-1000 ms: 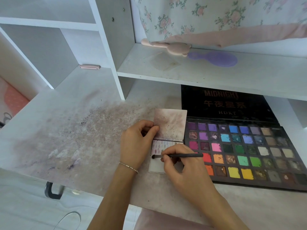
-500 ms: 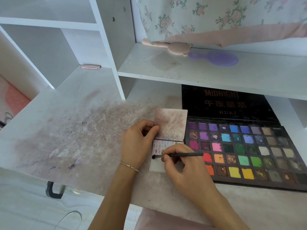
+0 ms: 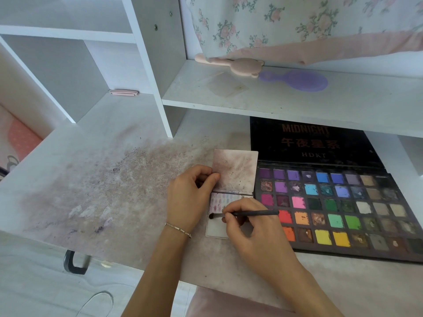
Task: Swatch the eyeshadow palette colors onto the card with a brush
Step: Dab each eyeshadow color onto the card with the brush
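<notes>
On the powder-stained white worktop, the left hand is still pinching the smudged pink flap above the small white swatch card. The right hand is gripping the thin black brush, its tip barely shifted at the card's left edge, so this stroke is probably just beginning. The open black multicoloured eyeshadow palette is lying just right.

The right hand pinches the brush, tip on the card, beside the palette.
</notes>
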`<action>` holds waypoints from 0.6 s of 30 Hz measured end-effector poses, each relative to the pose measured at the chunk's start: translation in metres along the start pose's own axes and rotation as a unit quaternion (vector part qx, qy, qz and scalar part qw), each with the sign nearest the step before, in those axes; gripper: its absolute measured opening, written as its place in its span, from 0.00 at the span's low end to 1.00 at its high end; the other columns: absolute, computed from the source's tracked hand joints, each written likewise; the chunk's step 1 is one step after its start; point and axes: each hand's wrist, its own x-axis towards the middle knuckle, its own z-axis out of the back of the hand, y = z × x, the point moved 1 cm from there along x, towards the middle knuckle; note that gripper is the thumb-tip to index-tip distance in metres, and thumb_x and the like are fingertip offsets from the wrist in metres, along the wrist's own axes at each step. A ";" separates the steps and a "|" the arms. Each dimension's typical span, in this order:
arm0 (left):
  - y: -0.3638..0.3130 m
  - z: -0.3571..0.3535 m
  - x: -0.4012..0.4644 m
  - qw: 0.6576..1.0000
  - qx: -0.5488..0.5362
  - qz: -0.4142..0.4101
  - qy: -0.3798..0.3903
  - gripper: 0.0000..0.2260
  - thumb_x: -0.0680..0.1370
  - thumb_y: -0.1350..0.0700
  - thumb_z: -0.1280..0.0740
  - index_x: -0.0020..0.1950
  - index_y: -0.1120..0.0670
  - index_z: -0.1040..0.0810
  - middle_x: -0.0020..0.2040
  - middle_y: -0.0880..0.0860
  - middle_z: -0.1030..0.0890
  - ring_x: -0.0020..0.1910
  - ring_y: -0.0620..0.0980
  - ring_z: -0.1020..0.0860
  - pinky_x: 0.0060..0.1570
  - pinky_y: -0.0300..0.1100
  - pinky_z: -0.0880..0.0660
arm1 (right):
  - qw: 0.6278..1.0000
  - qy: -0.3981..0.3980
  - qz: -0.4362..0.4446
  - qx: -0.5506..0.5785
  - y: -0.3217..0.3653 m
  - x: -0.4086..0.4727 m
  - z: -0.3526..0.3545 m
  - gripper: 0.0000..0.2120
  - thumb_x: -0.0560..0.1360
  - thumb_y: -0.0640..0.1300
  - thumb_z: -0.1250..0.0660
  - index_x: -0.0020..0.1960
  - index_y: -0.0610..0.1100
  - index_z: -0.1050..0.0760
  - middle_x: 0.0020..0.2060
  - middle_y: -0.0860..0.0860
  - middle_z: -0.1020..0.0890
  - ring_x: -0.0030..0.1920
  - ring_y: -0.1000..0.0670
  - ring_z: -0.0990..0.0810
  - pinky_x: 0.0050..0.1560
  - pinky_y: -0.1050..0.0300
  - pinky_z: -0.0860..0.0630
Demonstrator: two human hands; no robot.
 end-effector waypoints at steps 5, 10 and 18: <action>0.000 0.000 0.000 1.000 0.001 -0.002 0.000 0.11 0.71 0.55 0.30 0.34 0.40 0.25 0.31 0.41 0.22 0.35 0.36 0.24 0.35 0.25 0.30 | 1.000 0.008 0.009 -0.001 -0.001 -0.001 0.000 0.03 0.71 0.45 0.39 0.42 0.52 0.27 0.37 0.58 0.24 0.41 0.55 0.25 0.43 0.53 0.25; 0.000 0.000 0.001 1.000 0.010 -0.005 0.001 0.09 0.71 0.54 0.30 0.35 0.41 0.25 0.32 0.40 0.22 0.36 0.36 0.24 0.36 0.25 0.30 | 1.000 0.008 0.018 0.002 -0.001 -0.001 0.000 0.04 0.70 0.46 0.39 0.41 0.55 0.28 0.37 0.59 0.24 0.41 0.55 0.25 0.43 0.56 0.25; -0.001 0.001 0.000 1.000 0.018 -0.001 0.001 0.09 0.71 0.55 0.30 0.35 0.42 0.25 0.31 0.39 0.23 0.36 0.34 0.24 0.35 0.24 0.31 | 0.992 -0.076 0.032 0.093 0.000 -0.005 0.014 0.08 0.72 0.49 0.43 0.47 0.56 0.25 0.42 0.58 0.22 0.43 0.57 0.22 0.41 0.70 0.29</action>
